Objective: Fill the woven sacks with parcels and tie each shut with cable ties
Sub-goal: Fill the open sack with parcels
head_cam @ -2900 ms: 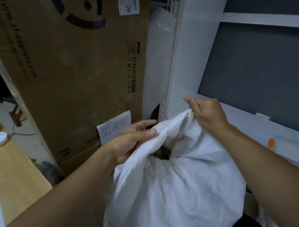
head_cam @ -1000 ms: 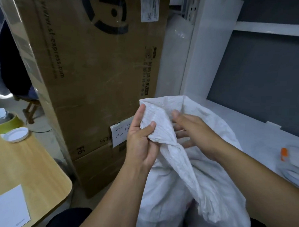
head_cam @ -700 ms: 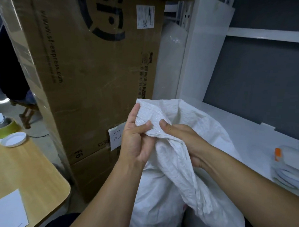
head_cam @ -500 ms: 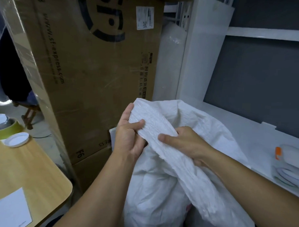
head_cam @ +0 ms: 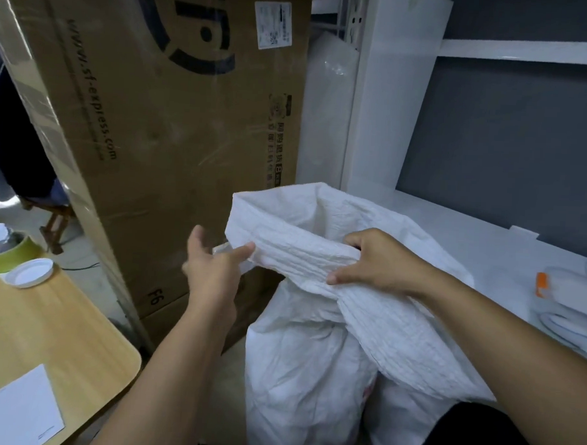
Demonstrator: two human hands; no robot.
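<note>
Big cardboard box [head_cam: 174,143] up against a white shelf unit [head_cam: 391,102], with a stuffed woven sack [head_cam: 313,357] standing on the floor in front.

Right hand [head_cam: 381,259] has the sack's gathered neck bunched up, thumb underneath and fingers curled over the top. Left hand [head_cam: 212,269] is loose and spread, just the thumb tip touching the folded rim, not gripping anything. Wooden worktop [head_cam: 45,329] on the left carries a white lid [head_cam: 27,273], a green tape roll [head_cam: 5,253] and a sheet of paper [head_cam: 15,408].
</note>
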